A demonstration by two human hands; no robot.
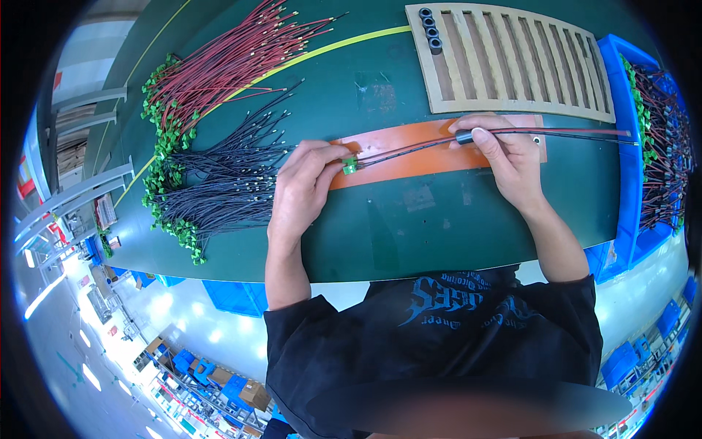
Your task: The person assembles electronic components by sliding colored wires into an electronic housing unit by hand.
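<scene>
At the left of my desk [453, 227], the red wires [227, 66] and black wires [227, 168], with green ends, lie loose; I judge these are left to do. My left hand [303, 179] pinches the green connector [349, 167] over the orange mat [420, 162]. Its wire pair [402, 151] runs to the black ring [464, 137], which my right hand [504, 154] holds, seemingly around the wires: this piece looks partly done. Farther back, the rack [526, 106] has a few rings [431, 33]. At far right, the blue bin [627, 190] carries many wired pieces, probably finished.
</scene>
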